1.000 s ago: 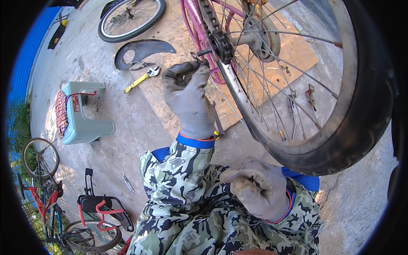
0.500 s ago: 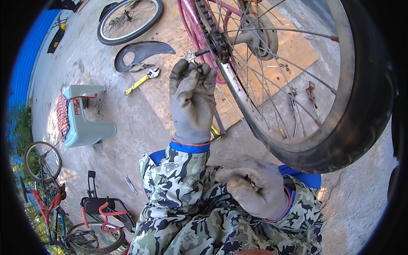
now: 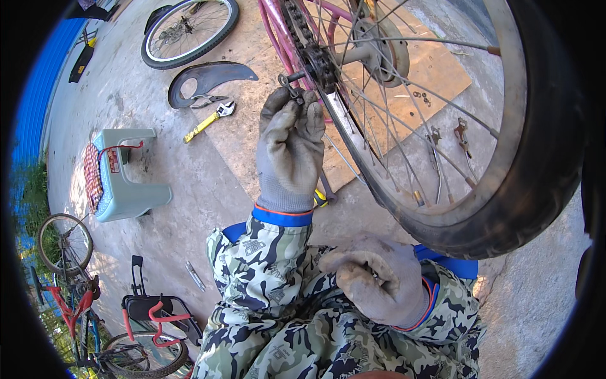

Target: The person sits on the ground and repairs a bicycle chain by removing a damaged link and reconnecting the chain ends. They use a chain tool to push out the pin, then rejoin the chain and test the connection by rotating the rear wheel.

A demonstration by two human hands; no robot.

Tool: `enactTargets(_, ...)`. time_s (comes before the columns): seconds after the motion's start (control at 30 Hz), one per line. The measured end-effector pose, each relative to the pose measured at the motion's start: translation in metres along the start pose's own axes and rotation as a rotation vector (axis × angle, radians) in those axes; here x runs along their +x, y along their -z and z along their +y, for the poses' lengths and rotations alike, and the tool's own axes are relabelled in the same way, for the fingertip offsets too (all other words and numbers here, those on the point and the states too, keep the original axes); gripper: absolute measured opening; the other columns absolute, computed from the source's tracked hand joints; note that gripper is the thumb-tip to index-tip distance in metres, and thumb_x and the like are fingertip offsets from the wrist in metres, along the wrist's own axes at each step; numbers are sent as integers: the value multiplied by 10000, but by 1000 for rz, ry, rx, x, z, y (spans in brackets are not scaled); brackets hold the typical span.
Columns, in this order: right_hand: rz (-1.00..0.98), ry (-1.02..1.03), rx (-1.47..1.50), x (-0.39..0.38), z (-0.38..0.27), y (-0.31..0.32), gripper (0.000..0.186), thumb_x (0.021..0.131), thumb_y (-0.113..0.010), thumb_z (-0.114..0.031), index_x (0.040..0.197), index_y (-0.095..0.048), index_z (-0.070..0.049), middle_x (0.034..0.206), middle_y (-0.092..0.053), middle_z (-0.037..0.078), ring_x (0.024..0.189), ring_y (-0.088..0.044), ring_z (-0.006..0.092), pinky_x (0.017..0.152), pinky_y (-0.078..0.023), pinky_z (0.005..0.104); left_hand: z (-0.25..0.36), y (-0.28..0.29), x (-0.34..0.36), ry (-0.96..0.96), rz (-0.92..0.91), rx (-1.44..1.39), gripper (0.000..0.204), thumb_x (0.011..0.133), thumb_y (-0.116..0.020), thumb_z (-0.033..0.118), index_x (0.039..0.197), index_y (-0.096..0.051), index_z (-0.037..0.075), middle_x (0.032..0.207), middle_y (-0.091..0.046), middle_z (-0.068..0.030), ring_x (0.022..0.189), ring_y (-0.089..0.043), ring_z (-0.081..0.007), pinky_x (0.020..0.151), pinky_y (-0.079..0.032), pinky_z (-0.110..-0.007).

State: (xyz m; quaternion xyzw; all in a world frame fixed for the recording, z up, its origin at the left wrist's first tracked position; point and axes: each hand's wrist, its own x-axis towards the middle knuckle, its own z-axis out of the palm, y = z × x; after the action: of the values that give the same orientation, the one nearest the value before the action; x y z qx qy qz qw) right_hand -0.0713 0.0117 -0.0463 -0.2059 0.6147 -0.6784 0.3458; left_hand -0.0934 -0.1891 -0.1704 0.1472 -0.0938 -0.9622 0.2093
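My left hand (image 3: pixel 289 148), in a dirty grey work glove, is raised at the rear wheel (image 3: pixel 435 224) of a pink bicycle frame (image 3: pixel 276 31). Its fingertips pinch a small ring-ended metal piece (image 3: pixel 291 88), the ring at the tip of the axle (image 3: pixel 295 76). Whether the ring sits around the axle or just touches it, I cannot tell. Beside the axle are the sprocket (image 3: pixel 322 69) and chain (image 3: pixel 295 22). My right hand (image 3: pixel 379 278), gloved too, rests curled over my lap; something small may be inside its fingers, but I cannot make it out.
On a wooden board (image 3: pixel 221 136) lie a yellow-handled adjustable wrench (image 3: pixel 210 122), pliers (image 3: pixel 207 100) and a dark curved guard (image 3: pixel 218 71). Several nuts (image 3: pixel 421 96) lie beyond the spokes. A loose wheel (image 3: pixel 189 31), a pale stool (image 3: pixel 129 189) and a red bicycle (image 3: pixel 69 309) stand leftward.
My left hand has shifted slightly right, and the ring-ended piece has turned edge-on against the axle tip. My right hand stays put.
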Motion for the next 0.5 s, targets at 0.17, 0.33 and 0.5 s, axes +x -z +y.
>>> enactTargets(0.17,9,-23,-7,0,-2,1,208,955,-677,-167,1041,-680,22,886,-682,142,729,-658,247,662,-530,340,1,3,6,-71,-28,110,338,934,-519,-71,1257,-580,10,1180,-663,-194,1142,-651,-324,1003,-584,-401)
enactTargets(0.33,-18,-9,-22,1,-2,3,224,954,-679,-169,1059,-677,29,882,-674,142,727,-662,226,667,-533,326,-1,1,4,-140,36,203,373,924,-527,-39,1296,-538,-8,1141,-662,-159,1036,-688,-286,950,-606,-390)
enactTargets(0.5,-41,-13,-29,1,-2,4,241,955,-673,-165,1078,-675,42,888,-672,143,752,-672,210,693,-544,315,-1,-5,4,-102,102,212,424,933,-513,-38,1356,-502,-4,1173,-647,-165,1054,-682,-274,948,-608,-377)
